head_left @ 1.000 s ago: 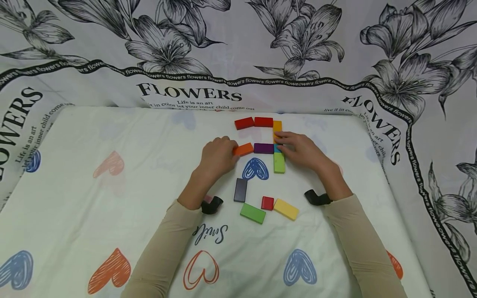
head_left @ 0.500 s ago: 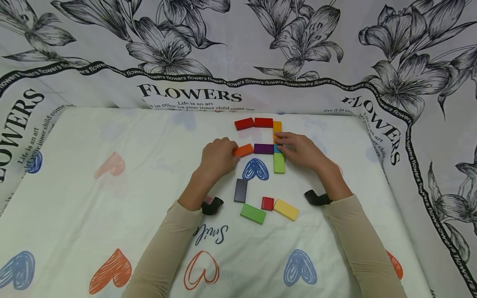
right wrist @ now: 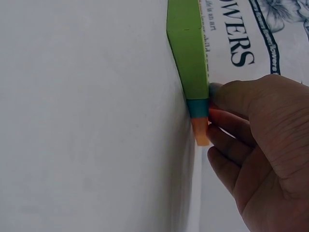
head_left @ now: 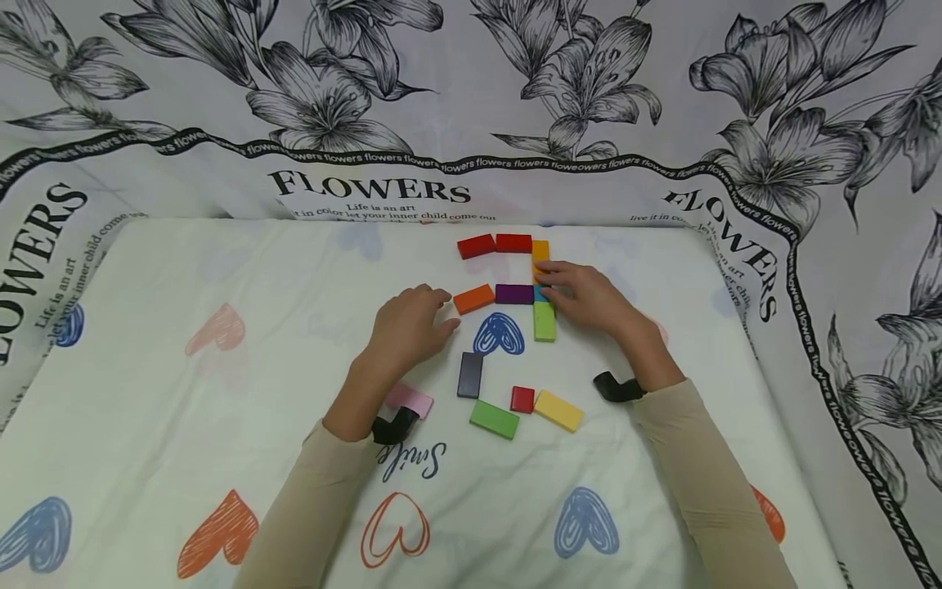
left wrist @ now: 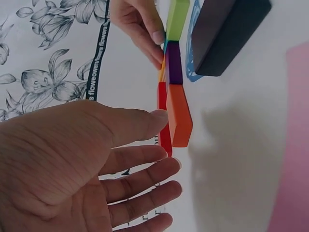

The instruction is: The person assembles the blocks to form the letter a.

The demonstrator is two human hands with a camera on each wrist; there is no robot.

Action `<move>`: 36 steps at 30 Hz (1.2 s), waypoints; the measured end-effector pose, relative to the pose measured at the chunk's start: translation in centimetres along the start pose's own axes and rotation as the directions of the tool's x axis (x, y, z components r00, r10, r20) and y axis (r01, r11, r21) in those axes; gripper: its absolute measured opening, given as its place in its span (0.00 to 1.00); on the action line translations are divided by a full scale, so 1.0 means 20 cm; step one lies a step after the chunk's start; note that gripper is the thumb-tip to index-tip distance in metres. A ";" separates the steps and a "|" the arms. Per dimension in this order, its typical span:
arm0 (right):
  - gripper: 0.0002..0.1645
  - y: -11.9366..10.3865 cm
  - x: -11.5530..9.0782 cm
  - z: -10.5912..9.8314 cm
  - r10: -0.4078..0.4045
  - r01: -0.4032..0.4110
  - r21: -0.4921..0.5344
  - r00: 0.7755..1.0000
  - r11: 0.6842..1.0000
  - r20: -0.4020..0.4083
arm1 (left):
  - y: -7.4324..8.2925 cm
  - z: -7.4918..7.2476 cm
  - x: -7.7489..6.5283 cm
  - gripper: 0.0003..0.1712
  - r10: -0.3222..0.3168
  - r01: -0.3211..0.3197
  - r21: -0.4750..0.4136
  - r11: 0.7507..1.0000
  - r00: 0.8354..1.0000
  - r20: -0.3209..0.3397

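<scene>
In the head view my left hand (head_left: 408, 329) hovers with fingers spread just left of the orange block (head_left: 474, 298), holding nothing. That block's right end meets a purple block (head_left: 514, 294). Beyond it come a small blue block (head_left: 540, 293), a lime green block (head_left: 545, 321) and an amber block (head_left: 540, 249). Two red blocks (head_left: 513, 244) lead left from the amber one's far end. My right hand (head_left: 589, 301) rests its fingertips on the amber and blue blocks. In the right wrist view its thumb (right wrist: 231, 96) lies beside the blue and green blocks (right wrist: 190, 58).
Nearer the body lie a dark grey block (head_left: 470, 375), a green block (head_left: 494, 419), a small red block (head_left: 522, 399) and a yellow block (head_left: 558, 411). A pink block (head_left: 412, 400) is partly covered by the left wrist's black camera (head_left: 395, 426). A heart-printed cloth (head_left: 294, 393) covers the table.
My left hand has let go of the orange block and drawn back left, its fingers spreading. More of the pink block shows. The right hand stays at the amber and blue blocks.
</scene>
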State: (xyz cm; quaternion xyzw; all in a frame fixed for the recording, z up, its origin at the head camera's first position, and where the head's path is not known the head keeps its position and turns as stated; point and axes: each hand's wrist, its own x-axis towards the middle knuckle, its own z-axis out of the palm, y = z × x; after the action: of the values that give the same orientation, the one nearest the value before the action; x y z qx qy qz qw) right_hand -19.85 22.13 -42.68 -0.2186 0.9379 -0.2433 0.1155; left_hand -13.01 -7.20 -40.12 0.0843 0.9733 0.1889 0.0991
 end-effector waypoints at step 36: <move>0.26 -0.02 0.00 0.00 0.011 -0.011 -0.021 1.000 1.000 0.007 | 0.14 0.21 -0.36 0.35 -0.019 0.019 0.038 0.999 1.000 0.017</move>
State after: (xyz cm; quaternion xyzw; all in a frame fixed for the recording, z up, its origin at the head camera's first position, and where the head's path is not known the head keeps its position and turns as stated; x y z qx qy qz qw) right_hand -19.74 21.86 -42.58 -0.2156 0.9411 -0.2321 0.1180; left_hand -4.70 -4.57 -41.67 0.0786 0.9766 0.1687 0.1078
